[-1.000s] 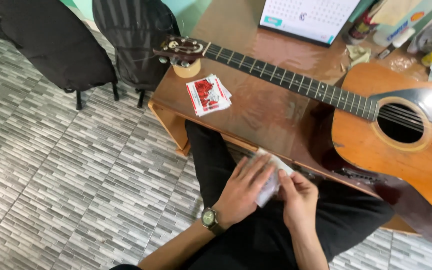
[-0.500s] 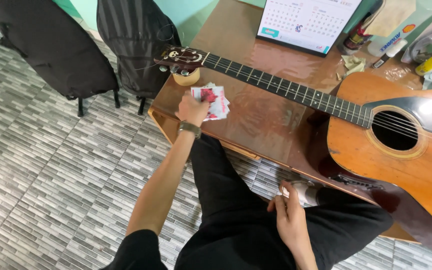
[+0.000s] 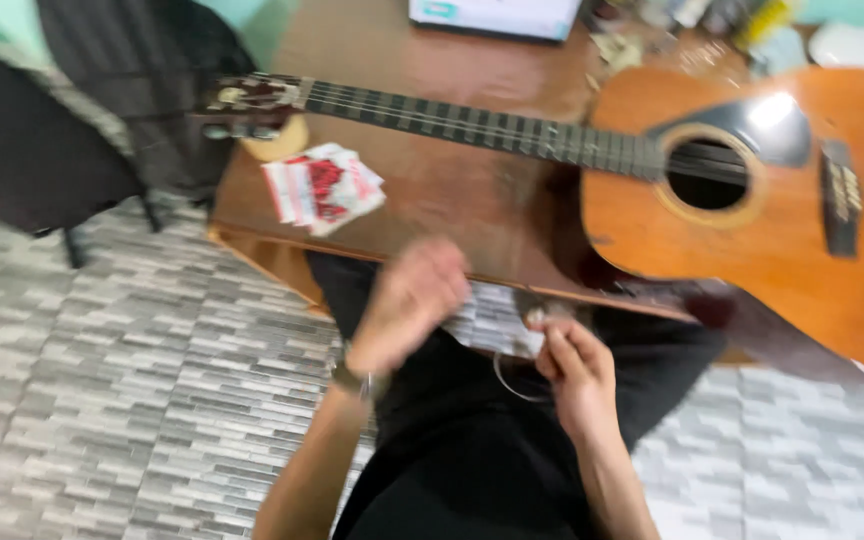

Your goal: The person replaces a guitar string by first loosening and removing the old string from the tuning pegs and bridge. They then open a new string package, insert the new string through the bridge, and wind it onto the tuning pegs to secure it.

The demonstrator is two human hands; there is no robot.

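An acoustic guitar (image 3: 752, 210) lies flat on a brown wooden table (image 3: 452, 200), its headstock (image 3: 242, 100) pointing left. Red and white paper packets (image 3: 324, 187) sit on the table below the headstock. My right hand (image 3: 572, 375) is over my lap at the table's near edge, pinching a thin coiled wire (image 3: 517, 375), which looks like a guitar string. My left hand (image 3: 407, 300) is blurred, hovering just left of it with fingers curled; nothing shows in it. A wristwatch (image 3: 352, 380) is on my left wrist.
Two dark chairs (image 3: 102, 120) stand at the left on the grey patterned tile floor (image 3: 122, 400). A white calendar card (image 3: 497, 15) and small clutter (image 3: 712, 25) lie at the table's far edge. My black trousers (image 3: 472, 450) fill the lower middle.
My left hand has drawn back from the red and white packets to my lap beside the right hand. The right hand now shows a coiled wire. The camera has shifted closer.
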